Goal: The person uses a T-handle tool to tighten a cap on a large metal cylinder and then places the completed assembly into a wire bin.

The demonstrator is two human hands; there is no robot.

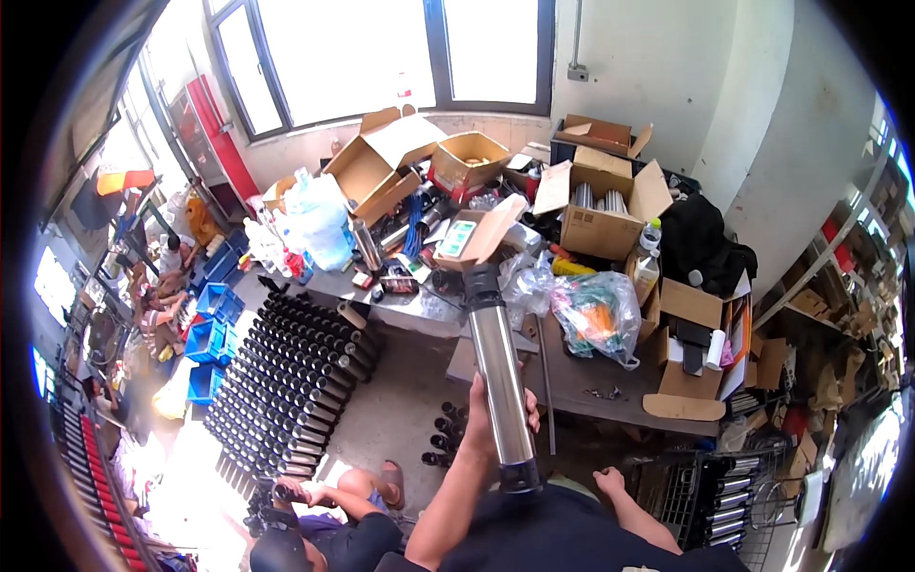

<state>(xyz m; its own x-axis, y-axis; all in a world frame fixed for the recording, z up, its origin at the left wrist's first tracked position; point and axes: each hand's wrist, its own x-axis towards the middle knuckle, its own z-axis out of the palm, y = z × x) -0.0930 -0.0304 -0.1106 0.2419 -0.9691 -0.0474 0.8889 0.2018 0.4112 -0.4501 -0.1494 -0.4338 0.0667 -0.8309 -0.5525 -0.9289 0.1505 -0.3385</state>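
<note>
My left hand [488, 420] is wrapped round a long shiny metal cylinder [500, 367] with black end caps. The cylinder stands nearly upright in front of my body, leaning slightly left at the top. Its upper cap is in front of the cluttered table, and the lower cap is close to my dark shirt. My right hand [609, 480] hangs low on the right, between my body and a wire basket [681, 491]. Its fingers are curled in, and I see nothing in them. Several similar cylinders lie in that basket.
A table [596, 377] bears open cardboard boxes [600, 229], plastic bags [599, 315] and bottles. Rows of black-topped cylinders [286, 381] stand on the floor at left, by blue crates [210, 343]. A seated co-worker [329, 534] is close at lower left, hands on a dark part.
</note>
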